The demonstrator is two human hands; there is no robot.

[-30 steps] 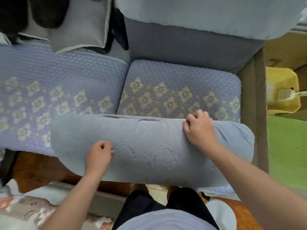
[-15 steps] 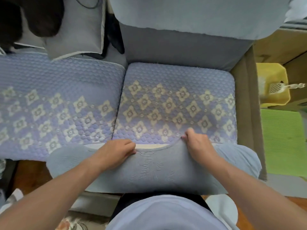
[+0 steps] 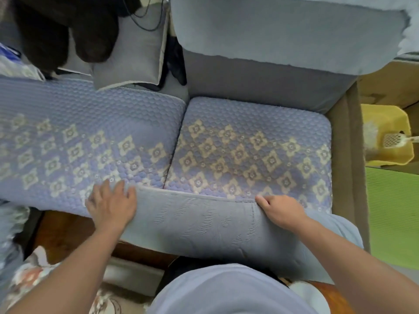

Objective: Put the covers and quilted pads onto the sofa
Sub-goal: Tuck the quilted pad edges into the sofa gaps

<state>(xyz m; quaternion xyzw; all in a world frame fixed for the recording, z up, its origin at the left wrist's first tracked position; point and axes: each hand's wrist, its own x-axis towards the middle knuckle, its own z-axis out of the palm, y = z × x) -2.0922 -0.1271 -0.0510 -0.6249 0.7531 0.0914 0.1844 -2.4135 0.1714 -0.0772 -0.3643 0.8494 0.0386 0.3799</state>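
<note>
Across the lower middle of the frame, the grey embossed quilted pad [image 3: 204, 225] runs left-right along the seat front, left hand [image 3: 111, 205] flat on its left end, right hand [image 3: 281, 209] pinching its top edge

I see soft, even, dimmish light, wide-angle bending at the edges, and motion blur along the left side.

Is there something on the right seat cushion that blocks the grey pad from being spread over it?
Nothing visible blocks it. The right seat cushion is bare right to the backrest. The grey pad hangs at its front edge, with the left hand and the right hand already on it. The pillow lies behind the other seat.
</note>
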